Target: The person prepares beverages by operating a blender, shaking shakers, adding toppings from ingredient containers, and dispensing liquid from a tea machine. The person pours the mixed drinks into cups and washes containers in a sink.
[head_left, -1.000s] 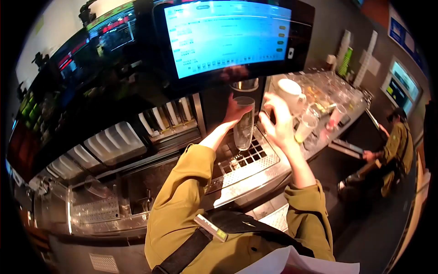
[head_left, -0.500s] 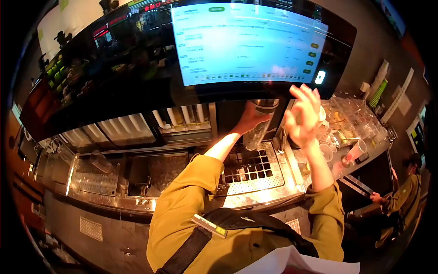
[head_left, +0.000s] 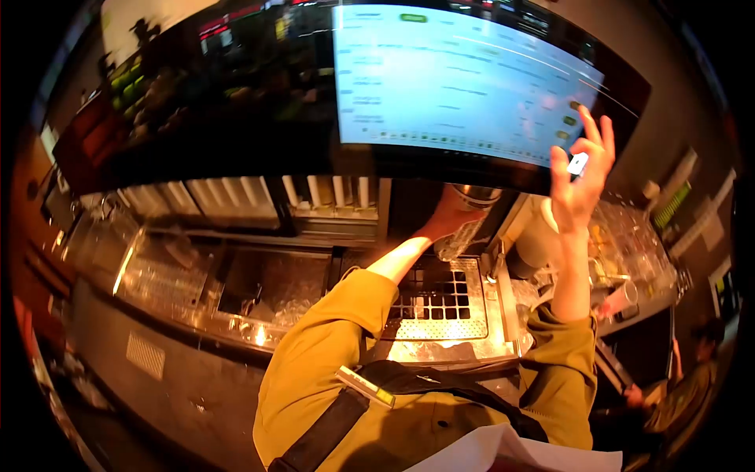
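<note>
Blue-white screen (head_left: pixel 456 86): lit, tilted in view, rows of text, column of small green buttons (head_left: pixel 569 120) near its right edge.
Right hand (head_left: pixel 583 169): raised in front of the screen's lower right corner, fingers spread, thumb apart, holding nothing. Index fingertip lines up with the buttons; can't tell if it touches.
Left hand (head_left: pixel 454 215): wrapped around the cup, below the screen.
Cup (head_left: pixel 459 242): clear, in left hand, slanted in view, top end at the metal ring (head_left: pixel 480 193). Can't tell if they touch.
Grate (head_left: pixel 432 300): square openings, perforated metal rim, below and in front of the cup.
Table (head_left: pixel 659 297), right side: pink cup (head_left: pixel 619 300) near the right forearm, clear plastic pieces behind it.
White bins (head_left: pixel 228 200): in a row under the screen unit, left of the cup.
Co-worker (head_left: pixel 683 401): far right, dim, blurred.
</note>
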The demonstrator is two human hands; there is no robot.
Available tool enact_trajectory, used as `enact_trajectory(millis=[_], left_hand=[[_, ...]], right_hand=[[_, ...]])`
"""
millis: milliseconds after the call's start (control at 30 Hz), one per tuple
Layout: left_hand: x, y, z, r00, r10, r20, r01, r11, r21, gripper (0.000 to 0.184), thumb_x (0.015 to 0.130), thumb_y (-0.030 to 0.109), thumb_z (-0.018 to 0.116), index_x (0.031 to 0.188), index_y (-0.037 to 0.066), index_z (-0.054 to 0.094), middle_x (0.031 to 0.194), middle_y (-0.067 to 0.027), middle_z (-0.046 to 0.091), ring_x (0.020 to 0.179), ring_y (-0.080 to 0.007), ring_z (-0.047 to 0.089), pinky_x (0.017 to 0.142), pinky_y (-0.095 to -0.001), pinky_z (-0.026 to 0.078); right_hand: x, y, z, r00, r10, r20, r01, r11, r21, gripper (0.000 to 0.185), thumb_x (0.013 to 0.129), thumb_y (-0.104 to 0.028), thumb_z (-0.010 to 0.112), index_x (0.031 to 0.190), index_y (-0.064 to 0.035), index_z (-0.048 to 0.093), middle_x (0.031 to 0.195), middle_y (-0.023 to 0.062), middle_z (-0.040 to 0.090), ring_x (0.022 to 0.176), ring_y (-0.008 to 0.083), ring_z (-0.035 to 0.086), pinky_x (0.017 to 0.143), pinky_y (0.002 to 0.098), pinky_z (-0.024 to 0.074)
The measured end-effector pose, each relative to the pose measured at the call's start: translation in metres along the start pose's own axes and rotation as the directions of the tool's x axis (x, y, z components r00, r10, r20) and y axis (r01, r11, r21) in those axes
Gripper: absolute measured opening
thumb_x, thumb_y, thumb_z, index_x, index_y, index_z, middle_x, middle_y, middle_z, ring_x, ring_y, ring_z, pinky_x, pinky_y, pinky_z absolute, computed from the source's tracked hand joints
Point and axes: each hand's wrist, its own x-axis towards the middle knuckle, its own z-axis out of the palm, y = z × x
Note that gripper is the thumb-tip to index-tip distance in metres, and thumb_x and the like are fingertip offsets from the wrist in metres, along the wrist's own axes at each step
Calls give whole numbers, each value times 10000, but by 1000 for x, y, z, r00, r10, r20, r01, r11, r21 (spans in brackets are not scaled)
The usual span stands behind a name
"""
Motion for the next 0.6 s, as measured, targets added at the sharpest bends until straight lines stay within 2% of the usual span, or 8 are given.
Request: enact_trajectory(millis=[33,67,133,200,267,333,600], left_hand=[[-4,5,-2,999,-50,-4,50,996,74,903,592,227,770,1292,30,234,1274,-148,274,1209,-282,276,1014,-372,223],[-5,4,-3,999,-29,-17,30,998,48,914,589,230,772,1296,33,228,1268,-148,281,1208,-283,279,1015,-373,222],[-2,2,-1,999,10,-34,-10,1000,-8,934,582,237,776,1303,39,215,1255,-146,294,1206,-286,285,1018,-375,221],[0,8,-2,999,24,-33,-25,999,-34,938,579,240,777,1301,39,213,1264,-143,289,1215,-278,279,1018,-377,227],[0,11,-3,1000,6,-23,-8,997,-83,949,573,235,779,1302,37,206,1273,-140,284,1224,-271,272,1019,-378,229],[0,11,-2,999,-43,-3,42,987,-154,966,567,221,782,1308,34,191,1282,-135,279,1231,-263,264,1022,-376,229],[-2,11,-3,999,-17,-27,15,997,-71,1000,563,174,782,1319,35,142,1309,-136,252,1253,-263,239,1039,-376,209]], right_hand=[[-4,-5,-5,1000,-16,-1,16,1000,-11,235,755,-166,620,786,-52,417,1199,170,516,1237,346,315,1012,443,208],[-8,-9,-8,1000,-29,-1,29,999,-29,235,756,-159,615,797,-52,410,1203,182,510,1240,352,311,1015,443,205],[-23,-11,-1,999,-49,6,49,996,78,226,756,-145,607,792,-54,404,1211,185,504,1240,357,310,1020,444,197],[-33,-15,2,985,-89,147,88,996,15,236,715,-109,626,783,-55,406,1209,186,503,1228,367,326,1011,460,221],[-39,-13,7,970,-117,215,117,993,12,259,680,-88,643,783,-55,408,1210,189,501,1219,377,338,1005,470,234],[-37,-14,10,961,-154,228,147,988,47,265,662,-79,649,780,-54,414,1202,189,508,1216,374,346,1002,487,237],[-19,-13,17,936,-263,234,257,965,54,227,687,-115,647,775,-61,444,1156,148,549,1188,346,396,1007,483,236]])
